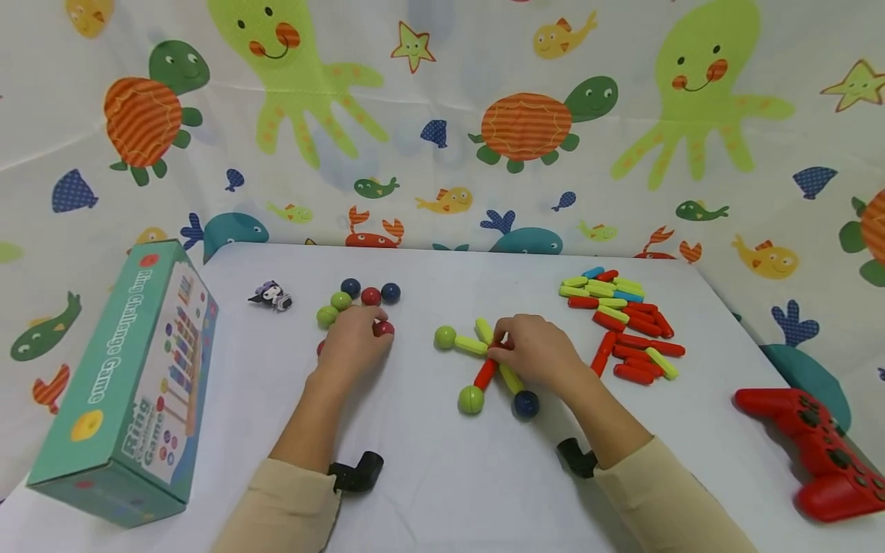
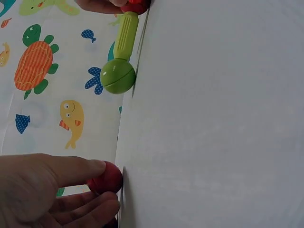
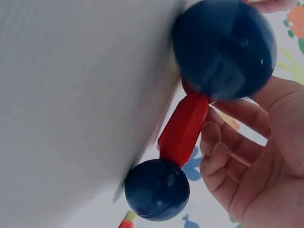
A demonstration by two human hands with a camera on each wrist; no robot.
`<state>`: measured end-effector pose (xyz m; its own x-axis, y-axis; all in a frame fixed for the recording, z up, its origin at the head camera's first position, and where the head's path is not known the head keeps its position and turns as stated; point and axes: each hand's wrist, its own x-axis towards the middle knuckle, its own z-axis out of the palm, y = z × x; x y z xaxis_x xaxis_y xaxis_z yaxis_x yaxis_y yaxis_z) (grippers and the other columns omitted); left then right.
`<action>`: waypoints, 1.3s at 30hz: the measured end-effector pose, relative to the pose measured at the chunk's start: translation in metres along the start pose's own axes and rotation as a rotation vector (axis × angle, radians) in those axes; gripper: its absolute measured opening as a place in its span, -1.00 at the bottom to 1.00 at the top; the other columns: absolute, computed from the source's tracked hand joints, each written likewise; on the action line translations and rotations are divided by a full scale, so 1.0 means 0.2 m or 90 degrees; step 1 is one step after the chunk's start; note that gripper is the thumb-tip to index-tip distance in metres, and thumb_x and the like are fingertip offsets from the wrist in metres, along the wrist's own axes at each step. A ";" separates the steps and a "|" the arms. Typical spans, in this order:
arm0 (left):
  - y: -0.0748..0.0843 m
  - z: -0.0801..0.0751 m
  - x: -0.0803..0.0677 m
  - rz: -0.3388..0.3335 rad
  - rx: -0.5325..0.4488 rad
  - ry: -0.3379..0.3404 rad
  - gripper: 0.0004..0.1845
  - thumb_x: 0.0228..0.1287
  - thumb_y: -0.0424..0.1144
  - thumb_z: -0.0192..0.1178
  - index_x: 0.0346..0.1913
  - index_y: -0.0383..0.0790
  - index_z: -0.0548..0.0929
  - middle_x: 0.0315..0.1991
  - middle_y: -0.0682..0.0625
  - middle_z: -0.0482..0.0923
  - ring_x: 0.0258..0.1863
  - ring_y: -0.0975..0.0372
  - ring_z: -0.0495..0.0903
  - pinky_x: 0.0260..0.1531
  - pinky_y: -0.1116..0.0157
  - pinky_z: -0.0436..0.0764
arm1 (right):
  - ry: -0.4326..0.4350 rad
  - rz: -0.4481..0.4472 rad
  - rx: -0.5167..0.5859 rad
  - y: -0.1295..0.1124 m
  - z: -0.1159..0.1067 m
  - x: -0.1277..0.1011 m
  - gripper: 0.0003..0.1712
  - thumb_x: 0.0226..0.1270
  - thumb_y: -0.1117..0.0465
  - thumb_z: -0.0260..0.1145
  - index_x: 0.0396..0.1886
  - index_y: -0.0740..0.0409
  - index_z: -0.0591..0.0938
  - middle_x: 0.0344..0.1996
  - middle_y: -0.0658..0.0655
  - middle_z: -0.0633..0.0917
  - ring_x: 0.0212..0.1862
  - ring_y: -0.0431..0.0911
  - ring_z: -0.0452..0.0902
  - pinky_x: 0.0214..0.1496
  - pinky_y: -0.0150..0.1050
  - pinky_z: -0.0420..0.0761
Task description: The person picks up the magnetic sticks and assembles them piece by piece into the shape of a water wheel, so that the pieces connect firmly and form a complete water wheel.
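My left hand (image 1: 356, 339) lies curled on the white table (image 1: 429, 476), over the near side of a cluster of balls. Its thumb and fingers pinch a red ball (image 1: 385, 329) (image 2: 107, 178). A figure of sticks and balls lies mid-table: a green ball (image 1: 445, 336) (image 2: 118, 76), yellow-green sticks (image 1: 471, 345), a red stick (image 1: 485, 374), a second green ball (image 1: 471, 399) and a blue ball (image 1: 525, 404). My right hand (image 1: 535, 352) grips the figure at its hub. In the right wrist view its curled fingers (image 3: 247, 156) lie beside a red stick (image 3: 184, 128) joining two blue balls (image 3: 223, 47).
Loose blue, red and green balls (image 1: 359, 295) lie beyond my left hand. A pile of red, yellow-green and blue sticks (image 1: 625, 319) lies at the right rear. A teal game box (image 1: 124, 384) stands at the left, a small figurine (image 1: 272, 296) behind it, a red controller (image 1: 819, 453) at the right edge.
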<state>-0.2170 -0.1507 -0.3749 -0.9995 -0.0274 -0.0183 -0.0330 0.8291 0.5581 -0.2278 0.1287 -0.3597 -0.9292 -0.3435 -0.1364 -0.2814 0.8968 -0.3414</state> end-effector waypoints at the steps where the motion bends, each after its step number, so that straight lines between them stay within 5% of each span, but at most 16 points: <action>1: 0.00 0.01 0.00 0.007 -0.008 -0.007 -0.57 0.38 -0.23 0.33 0.26 -0.25 0.64 0.12 -0.22 0.66 0.11 -0.04 0.61 0.12 -0.01 0.70 | -0.001 -0.006 0.003 0.00 0.00 0.00 -0.77 0.39 0.01 0.44 -0.09 0.01 0.75 -0.32 0.03 0.67 -0.25 -0.07 0.54 -0.24 -0.25 0.60; 7: 0.02 0.08 0.03 0.039 -0.096 -0.058 -0.62 0.39 -0.16 0.35 0.22 -0.14 0.68 0.01 -0.08 0.70 0.04 0.05 0.65 0.07 0.10 0.71 | -0.040 -0.071 0.028 0.02 -0.04 0.00 -0.82 0.40 0.18 0.43 -0.04 0.03 0.77 -0.18 0.04 0.67 -0.13 -0.06 0.54 -0.04 -0.16 0.66; 12: 0.04 0.14 0.06 0.067 -0.167 -0.099 -0.64 0.37 -0.14 0.36 0.19 -0.10 0.71 0.01 -0.04 0.72 0.04 0.08 0.66 0.10 0.11 0.68 | -0.048 -0.062 0.046 -0.02 -0.05 0.03 -0.78 0.40 0.15 0.42 -0.01 0.04 0.78 -0.14 0.04 0.69 -0.07 -0.05 0.55 0.02 -0.15 0.68; 25: 0.07 0.18 0.05 0.102 -0.192 -0.159 -0.72 0.32 -0.11 0.42 0.06 0.00 0.75 -0.13 0.06 0.71 -0.08 0.15 0.60 0.01 0.18 0.62 | -0.072 -0.060 -0.002 -0.11 0.02 0.13 -0.73 0.32 0.02 0.51 -0.10 0.06 0.80 -0.25 0.03 0.63 -0.18 -0.08 0.50 -0.14 -0.28 0.60; 34: 0.08 0.16 0.03 0.085 -0.185 -0.154 -0.69 0.35 -0.08 0.39 0.11 0.00 0.73 -0.07 0.06 0.71 -0.01 0.16 0.62 0.07 0.15 0.66 | -0.041 -0.043 0.033 -0.02 -0.04 0.05 -0.72 0.38 0.03 0.43 0.00 0.02 0.76 -0.16 0.08 0.66 -0.11 -0.05 0.55 -0.15 -0.23 0.67; 39: 0.07 0.03 0.00 0.060 -0.202 -0.041 -0.71 0.45 -0.10 0.29 0.15 -0.07 0.71 -0.01 0.00 0.72 -0.01 0.10 0.64 -0.02 0.17 0.69 | -0.037 -0.001 0.040 0.04 -0.03 -0.01 -0.69 0.40 0.00 0.42 0.04 0.00 0.72 -0.18 0.07 0.70 -0.14 -0.04 0.57 -0.22 -0.26 0.65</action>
<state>-0.2167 -0.1352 -0.3717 -0.9964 0.0848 -0.0002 0.0519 0.6114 0.7896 -0.2302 0.1372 -0.3560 -0.9127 -0.3623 -0.1890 -0.2657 0.8775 -0.3992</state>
